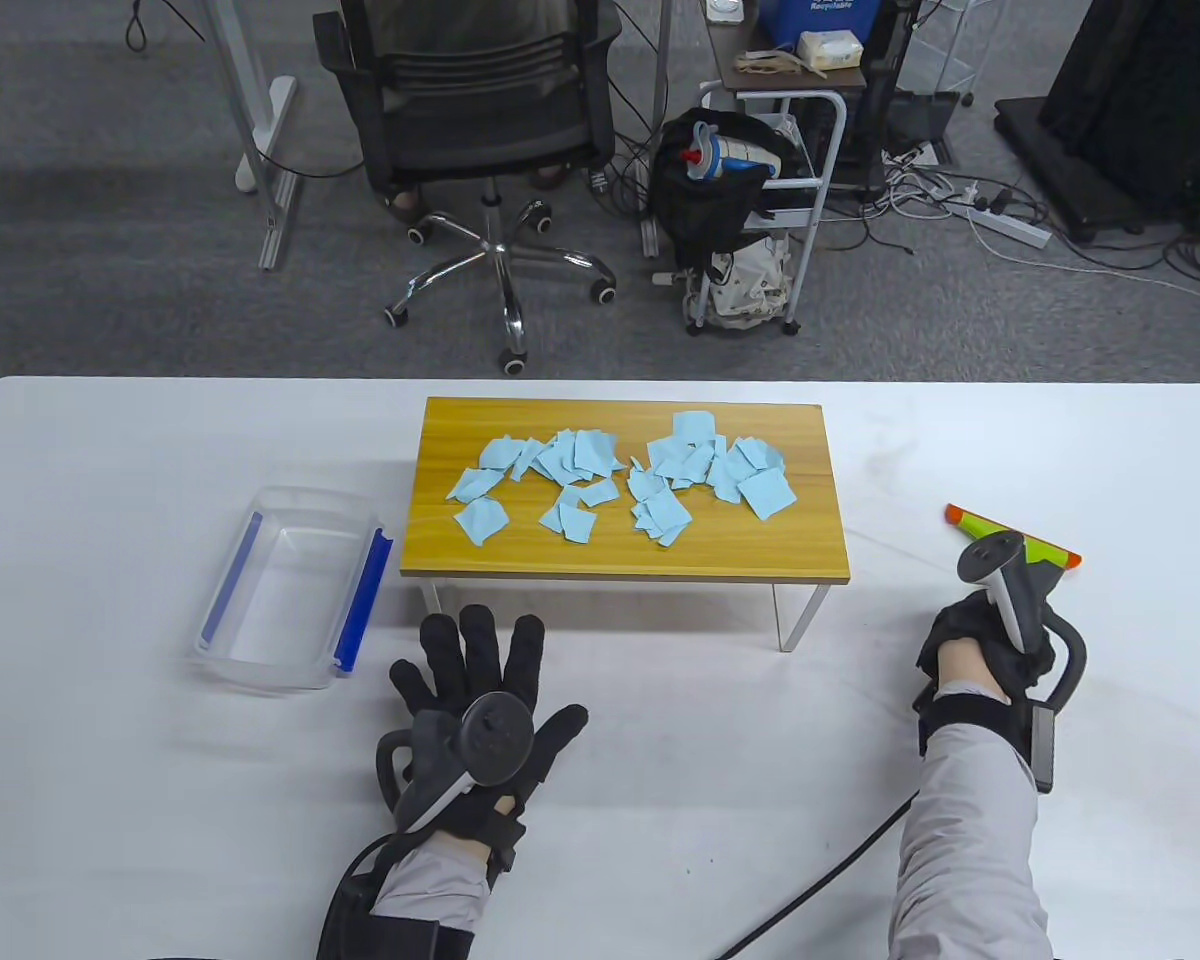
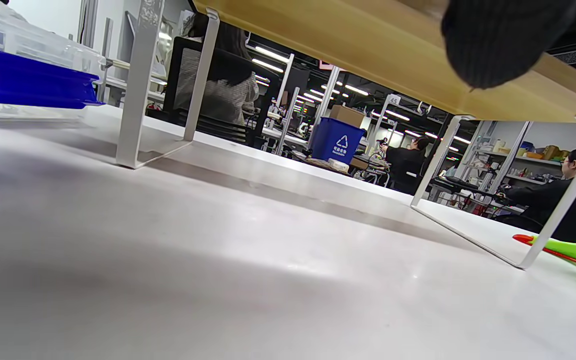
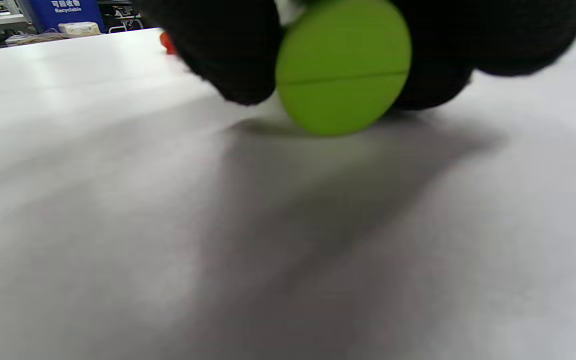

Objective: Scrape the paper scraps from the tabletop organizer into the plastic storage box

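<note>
Several light blue paper scraps [image 1: 620,482] lie spread on the wooden top of the small tabletop organizer [image 1: 810,560]. The clear plastic storage box [image 1: 290,590] with blue latches stands to its left. My left hand [image 1: 475,665] rests flat on the table in front of the organizer, fingers spread, holding nothing. My right hand [image 1: 980,640] grips the handle of a green and orange scraper [image 1: 1020,545] lying on the table right of the organizer. In the right wrist view my fingers [image 3: 218,45] wrap around the round green handle end [image 3: 343,67].
The white table [image 1: 660,780] spans the view. The organizer's metal legs [image 2: 133,100] stand on it, with the box's blue latch [image 2: 23,80] to the left. An office chair [image 1: 480,130] and a cart [image 1: 780,200] stand beyond the far edge.
</note>
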A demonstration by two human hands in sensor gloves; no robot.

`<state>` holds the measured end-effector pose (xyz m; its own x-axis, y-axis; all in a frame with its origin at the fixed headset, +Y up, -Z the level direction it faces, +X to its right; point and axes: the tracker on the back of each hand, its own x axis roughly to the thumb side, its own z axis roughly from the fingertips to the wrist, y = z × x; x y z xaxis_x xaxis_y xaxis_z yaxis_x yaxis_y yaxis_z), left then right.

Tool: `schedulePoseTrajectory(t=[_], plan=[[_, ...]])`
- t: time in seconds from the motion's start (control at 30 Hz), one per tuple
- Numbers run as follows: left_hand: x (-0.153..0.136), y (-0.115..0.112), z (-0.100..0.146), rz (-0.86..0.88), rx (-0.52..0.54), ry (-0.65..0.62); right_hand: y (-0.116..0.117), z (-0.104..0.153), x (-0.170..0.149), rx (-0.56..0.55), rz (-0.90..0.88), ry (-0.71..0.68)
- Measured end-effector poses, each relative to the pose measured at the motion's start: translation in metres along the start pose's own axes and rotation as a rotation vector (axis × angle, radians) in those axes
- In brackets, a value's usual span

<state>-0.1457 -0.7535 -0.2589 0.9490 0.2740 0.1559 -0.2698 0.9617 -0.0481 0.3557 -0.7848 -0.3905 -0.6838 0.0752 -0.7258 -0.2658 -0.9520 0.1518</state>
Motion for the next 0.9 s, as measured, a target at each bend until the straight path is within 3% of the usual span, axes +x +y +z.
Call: schedulePoseTrajectory(t=[0.23, 0.43, 0.63, 0.77, 0.9], plan=[[-0.001, 0.002, -0.001, 0.006, 0.012, 0.003, -0.009, 0.008, -0.014, 0.068, -0.091, -0.001], [-0.004, 0.003, 0.000, -0.002, 0.021, 0.014, -0.052, 0.035, -0.012, -0.008, -0.248, -0.123], [-0.007, 0.003, 0.003, -0.018, 0.025, 0.031, -0.113, 0.088, 0.011, -0.203, -0.439, -0.378], [-0.006, 0.001, 0.004, -0.030, 0.004, 0.028, -0.146, 0.142, 0.050, -0.324, -0.416, -0.623], [-0.005, 0.000, 0.004, -0.029, -0.009, 0.024, -0.163, 0.191, 0.097, -0.371, -0.339, -0.816]])
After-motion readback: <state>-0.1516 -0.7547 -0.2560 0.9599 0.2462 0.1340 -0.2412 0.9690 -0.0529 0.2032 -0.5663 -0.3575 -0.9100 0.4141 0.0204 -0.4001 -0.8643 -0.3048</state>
